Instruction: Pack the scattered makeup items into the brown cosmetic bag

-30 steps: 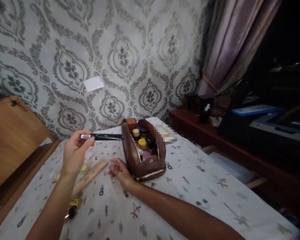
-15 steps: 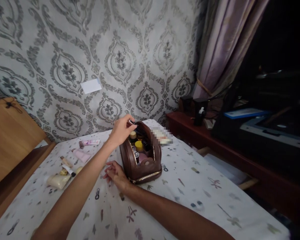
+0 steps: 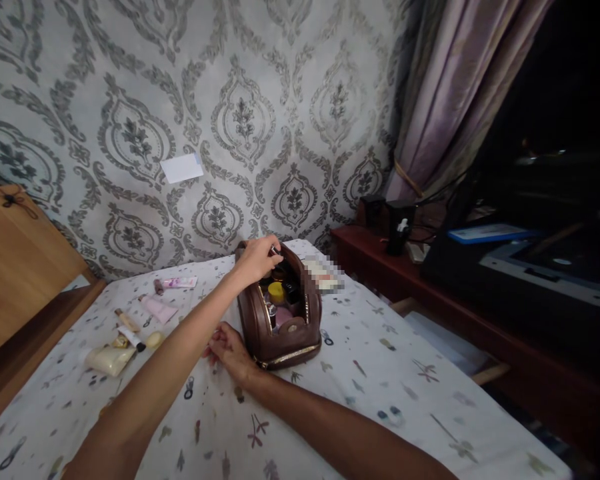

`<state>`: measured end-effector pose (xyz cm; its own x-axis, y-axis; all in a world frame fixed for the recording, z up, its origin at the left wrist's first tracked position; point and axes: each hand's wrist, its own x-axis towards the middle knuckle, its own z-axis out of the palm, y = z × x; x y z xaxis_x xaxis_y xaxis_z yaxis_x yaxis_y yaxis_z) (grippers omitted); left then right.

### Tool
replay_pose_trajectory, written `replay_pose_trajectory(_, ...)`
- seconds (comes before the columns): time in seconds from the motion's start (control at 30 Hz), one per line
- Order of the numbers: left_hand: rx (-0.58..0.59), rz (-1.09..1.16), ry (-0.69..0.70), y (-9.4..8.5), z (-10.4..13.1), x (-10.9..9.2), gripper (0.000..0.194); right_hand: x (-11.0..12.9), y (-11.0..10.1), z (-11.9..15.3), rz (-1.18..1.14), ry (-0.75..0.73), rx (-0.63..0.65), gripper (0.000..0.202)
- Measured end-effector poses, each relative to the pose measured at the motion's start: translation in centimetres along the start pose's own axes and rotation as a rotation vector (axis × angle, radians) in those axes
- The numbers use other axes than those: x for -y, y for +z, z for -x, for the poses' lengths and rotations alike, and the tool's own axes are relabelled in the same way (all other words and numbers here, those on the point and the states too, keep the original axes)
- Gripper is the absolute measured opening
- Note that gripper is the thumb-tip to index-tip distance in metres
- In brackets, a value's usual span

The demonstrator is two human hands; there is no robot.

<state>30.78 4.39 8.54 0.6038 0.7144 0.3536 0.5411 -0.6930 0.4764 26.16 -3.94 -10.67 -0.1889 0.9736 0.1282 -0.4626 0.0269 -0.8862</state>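
Observation:
A brown makeup bag (image 3: pixel 280 347) with gold zips stands unzipped on the patterned white cloth. Inside it are several cosmetics, among them a round yellow-lidded jar (image 3: pixel 276 292) and something pink. My left hand (image 3: pixel 261 259) is over the far end of the opening, its fingers closed on a small dark item with a shiny band (image 3: pixel 275 251); most of that item is hidden, so its kind is unclear. By the bag's left side, my right hand (image 3: pixel 230 353) rests with loosely bent fingers apart and nothing visible in them.
Left on the cloth (image 3: pixel 350 407) lie a cream tube (image 3: pixel 111 360), a pink tube (image 3: pixel 159 309), a white-and-pink tube (image 3: pixel 179 283), a round yellowish piece (image 3: pixel 155 340) and other small cosmetics. A wooden board (image 3: pixel 25 267) stands at left, a dark red desk (image 3: pixel 365 257) with an open drawer at right.
My left hand has moved slightly right and down, bringing the small dark item into the bag's opening. My right hand stays beside the bag, its fingers a little more curled.

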Motion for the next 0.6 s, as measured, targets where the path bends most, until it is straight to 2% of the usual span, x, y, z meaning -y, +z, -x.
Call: replay_pose_trajectory(0.6,0.104,-0.042,0.109,2.3,-1.4,0.7,0.013,1.2,0.4,0.6,0.072,0.024,-0.030,0.036)
